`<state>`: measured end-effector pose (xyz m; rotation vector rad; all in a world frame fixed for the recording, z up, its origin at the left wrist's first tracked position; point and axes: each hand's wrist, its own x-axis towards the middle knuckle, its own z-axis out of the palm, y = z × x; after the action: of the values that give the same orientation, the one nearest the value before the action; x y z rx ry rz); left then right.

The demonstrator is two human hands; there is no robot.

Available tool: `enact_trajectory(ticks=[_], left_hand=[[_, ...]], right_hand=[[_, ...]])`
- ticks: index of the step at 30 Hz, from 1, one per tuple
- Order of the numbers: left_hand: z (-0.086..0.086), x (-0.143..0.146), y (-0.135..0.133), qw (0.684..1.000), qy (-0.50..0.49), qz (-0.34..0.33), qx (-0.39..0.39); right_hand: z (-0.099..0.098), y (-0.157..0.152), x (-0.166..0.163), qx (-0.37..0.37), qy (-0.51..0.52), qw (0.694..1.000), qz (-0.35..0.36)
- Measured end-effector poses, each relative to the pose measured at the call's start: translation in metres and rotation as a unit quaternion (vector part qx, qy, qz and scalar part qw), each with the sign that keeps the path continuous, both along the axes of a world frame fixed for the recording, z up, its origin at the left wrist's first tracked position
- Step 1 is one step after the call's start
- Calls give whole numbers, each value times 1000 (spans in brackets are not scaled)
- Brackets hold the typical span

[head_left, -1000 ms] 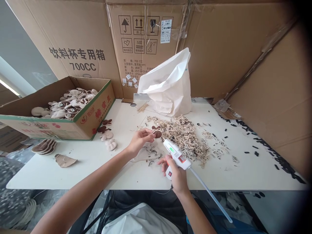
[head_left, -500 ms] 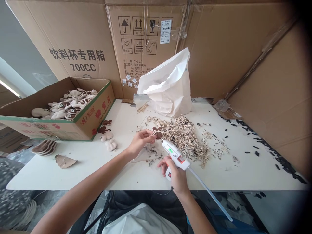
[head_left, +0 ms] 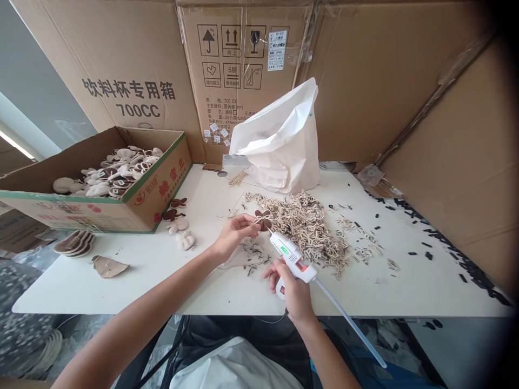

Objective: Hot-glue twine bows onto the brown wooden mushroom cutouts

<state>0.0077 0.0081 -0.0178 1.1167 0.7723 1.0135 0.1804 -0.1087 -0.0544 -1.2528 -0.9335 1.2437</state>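
Note:
Between the thumb and fingers of my left hand [head_left: 238,232] is a small brown felt piece [head_left: 264,220] with rounded lobes and a pale cord across it. My right hand [head_left: 292,289] is wrapped round the handle of a white hot glue gun [head_left: 290,253], whose nozzle points up-left and meets or almost meets the felt piece's lower edge. A long glue stick [head_left: 351,323] sticks out of the gun's back end. Just behind and right of the felt piece lies a heap of short beige cords [head_left: 308,227]. Dark scraps lie under my left hand.
An open carton [head_left: 138,213] at left holds many plush pieces. Beside it lie brown and cream felt pieces [head_left: 185,240], stacked pieces [head_left: 75,243] and torn cardboard [head_left: 108,266]. A white bag [head_left: 279,146] stands at the back. Black bits [head_left: 458,254] are strewn along the right edge.
Almost nothing differs. Both hands, the felt piece and the glue gun keep the same position; the whole view has shifted very slightly.

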Motion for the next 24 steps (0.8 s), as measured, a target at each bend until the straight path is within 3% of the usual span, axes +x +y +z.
enact_trajectory(ticks=[13,24], left_hand=[[1,-2,0,1000,10,0,-3],[-1,-2,0,1000,3,-5,-4]], right_hand=[[8,0,-1,7,-8,1000,-5],[2,0,0,11,9,1000,-23]])
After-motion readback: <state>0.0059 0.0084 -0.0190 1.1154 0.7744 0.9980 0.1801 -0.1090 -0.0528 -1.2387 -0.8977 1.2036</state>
